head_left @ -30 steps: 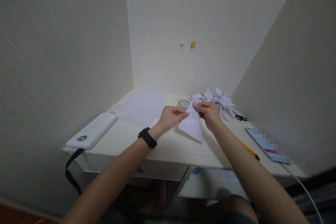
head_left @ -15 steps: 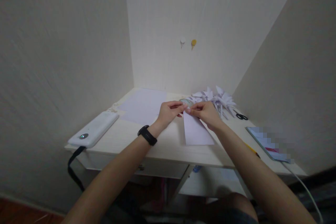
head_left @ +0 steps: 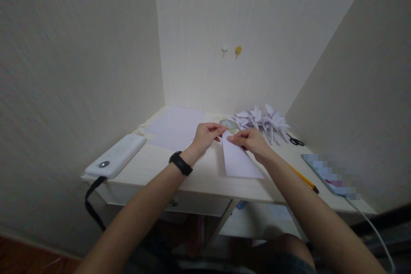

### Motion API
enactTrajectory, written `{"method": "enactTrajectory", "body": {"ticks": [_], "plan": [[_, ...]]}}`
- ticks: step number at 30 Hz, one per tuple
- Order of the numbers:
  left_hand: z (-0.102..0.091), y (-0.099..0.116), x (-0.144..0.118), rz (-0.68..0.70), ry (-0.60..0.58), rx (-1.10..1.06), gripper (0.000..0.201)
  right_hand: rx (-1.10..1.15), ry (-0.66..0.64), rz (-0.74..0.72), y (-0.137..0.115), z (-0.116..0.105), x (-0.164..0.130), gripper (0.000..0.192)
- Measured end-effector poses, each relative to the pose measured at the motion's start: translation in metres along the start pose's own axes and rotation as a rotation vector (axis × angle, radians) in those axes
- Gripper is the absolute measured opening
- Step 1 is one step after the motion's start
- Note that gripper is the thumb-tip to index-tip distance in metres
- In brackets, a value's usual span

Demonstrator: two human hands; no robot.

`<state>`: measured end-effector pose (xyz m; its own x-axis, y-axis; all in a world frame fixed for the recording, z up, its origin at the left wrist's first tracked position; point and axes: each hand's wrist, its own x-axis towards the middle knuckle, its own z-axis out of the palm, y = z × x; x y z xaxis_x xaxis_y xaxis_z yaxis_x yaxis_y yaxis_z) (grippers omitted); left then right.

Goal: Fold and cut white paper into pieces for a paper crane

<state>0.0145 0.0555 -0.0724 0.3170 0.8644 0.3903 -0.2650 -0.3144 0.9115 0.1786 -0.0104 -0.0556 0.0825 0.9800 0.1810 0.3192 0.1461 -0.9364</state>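
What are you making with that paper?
A person is folding a white paper strip on a pale wooden desk. The left hand and right hand pinch its far edge, with the rest lying flat. A pile of folded white paper shapes sits behind it, beside small black scissors.

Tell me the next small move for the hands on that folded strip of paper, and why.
Probably slide the right hand down the paper strip to press its crease. The strip lies flat on the desk, both hands sit only at its far end, left hand by the corner, and the near part is unpressed.
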Motion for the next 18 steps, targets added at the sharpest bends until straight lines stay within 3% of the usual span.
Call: {"method": "enactTrajectory", "body": {"ticks": [8, 18], "plan": [[-0.001, -0.004, 0.000, -0.057, -0.106, 0.145, 0.031, 0.104, 0.097, 0.068, 0.003, 0.008, -0.002, 0.038], [0.000, -0.011, 0.003, -0.023, -0.036, 0.288, 0.032, 0.059, 0.012, 0.112, 0.022, 0.000, -0.002, 0.041]]}}
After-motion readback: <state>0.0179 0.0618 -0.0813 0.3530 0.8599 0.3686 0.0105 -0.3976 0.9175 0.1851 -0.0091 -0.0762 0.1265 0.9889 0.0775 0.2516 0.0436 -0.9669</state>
